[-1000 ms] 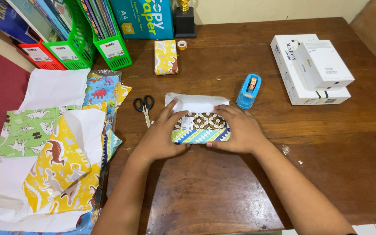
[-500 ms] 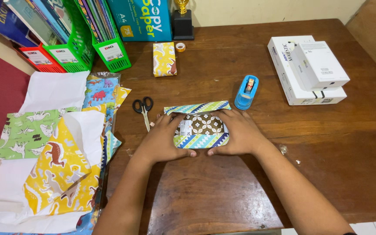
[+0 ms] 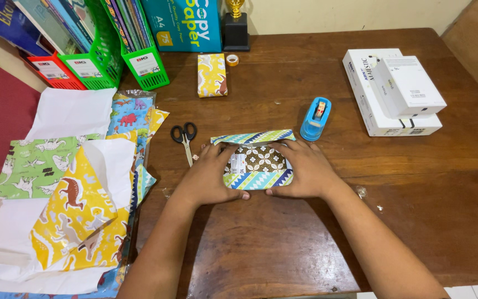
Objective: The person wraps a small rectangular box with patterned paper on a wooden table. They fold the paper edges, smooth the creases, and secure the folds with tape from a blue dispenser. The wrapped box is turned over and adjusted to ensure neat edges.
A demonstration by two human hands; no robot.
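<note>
Both hands, left hand (image 3: 206, 176) and right hand (image 3: 305, 169), clamp the half-wrapped box (image 3: 257, 166) flat on the surface (image 3: 283, 243); the paper flap (image 3: 253, 137) beyond the fingertips wants pulling taut before creasing.

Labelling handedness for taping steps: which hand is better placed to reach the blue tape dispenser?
Right, probably. The right hand rests on the parcel's right end, with the blue tape dispenser just beyond its fingers. The left hand is on the far side, nearer the scissors.
</note>
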